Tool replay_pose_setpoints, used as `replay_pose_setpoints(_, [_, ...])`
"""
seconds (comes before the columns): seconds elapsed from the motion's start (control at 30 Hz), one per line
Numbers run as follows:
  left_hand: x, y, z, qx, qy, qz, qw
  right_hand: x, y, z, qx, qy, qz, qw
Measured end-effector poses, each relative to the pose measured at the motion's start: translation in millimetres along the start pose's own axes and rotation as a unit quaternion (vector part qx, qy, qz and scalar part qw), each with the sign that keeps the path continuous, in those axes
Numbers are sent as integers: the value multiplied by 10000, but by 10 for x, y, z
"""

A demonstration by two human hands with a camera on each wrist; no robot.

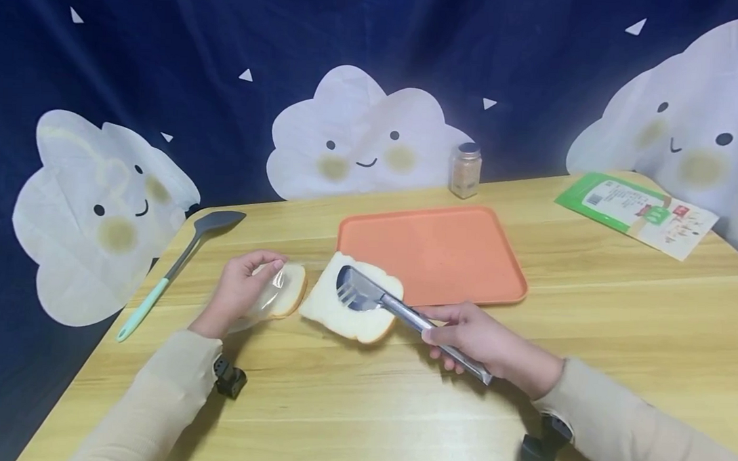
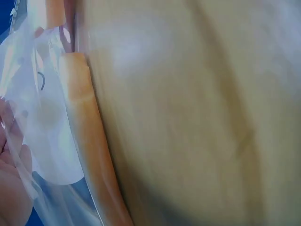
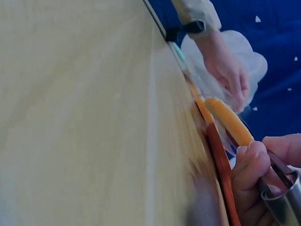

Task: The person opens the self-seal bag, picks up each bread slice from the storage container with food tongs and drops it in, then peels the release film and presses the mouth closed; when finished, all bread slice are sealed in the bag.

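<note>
Currently, the right hand [image 1: 472, 336] is gripping the metal tongs [image 1: 410, 313], its thumb and fingers wrapping around the handle. To that hand's left, the tongs are clasping a slice of bread [image 1: 324, 293], which is overlapping the near left corner of the orange tray [image 1: 447, 253] beyond the hand. The left hand [image 1: 240, 284] is pinching a clear bag [image 1: 272, 293] between thumb and fingers; more bread [image 1: 292, 292] is sitting inside it, just right of that hand. A spatula [image 1: 153, 299] is lying left of the left hand, a jar [image 1: 466, 173] is standing beyond both hands, and a packet [image 1: 641, 209] is lying beyond the right hand, farther right.
</note>
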State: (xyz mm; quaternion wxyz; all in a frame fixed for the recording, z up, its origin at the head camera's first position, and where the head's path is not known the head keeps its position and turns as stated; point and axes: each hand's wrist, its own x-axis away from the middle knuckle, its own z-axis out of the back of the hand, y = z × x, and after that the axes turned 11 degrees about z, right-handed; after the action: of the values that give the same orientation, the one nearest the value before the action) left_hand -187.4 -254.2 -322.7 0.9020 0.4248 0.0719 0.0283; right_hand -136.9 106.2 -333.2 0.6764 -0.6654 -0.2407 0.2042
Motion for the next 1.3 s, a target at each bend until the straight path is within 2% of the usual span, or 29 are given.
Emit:
replay_pose_setpoints(0.13, [23, 24, -14, 265, 19, 114, 9996, -38, -5, -25, -19, -269, -64, 9996])
replay_pose_setpoints(0.23, [21, 22, -25, 346, 116, 66, 9993, -56, -13, -4, -104, -389, -120, 9991])
replay_pose_setpoints(0.67, [20, 52, -27, 362, 154, 89, 9992, 6, 35, 125, -428, -687, -183, 9965])
replay_pose_setpoints(0.9, [43, 49, -44, 292, 246, -174, 9991, -112, 45, 98, -576, -808, -392, 9943])
replay_pose_setpoints(1.13, [72, 56, -44, 488, 91, -30, 9988, -175, 39, 106, -634, -640, -451, 9949])
replay_pose_setpoints(1.3, [67, 37, -26, 292, 129, 61, 9995, -193, 38, 103, -733, -619, -453, 9944])
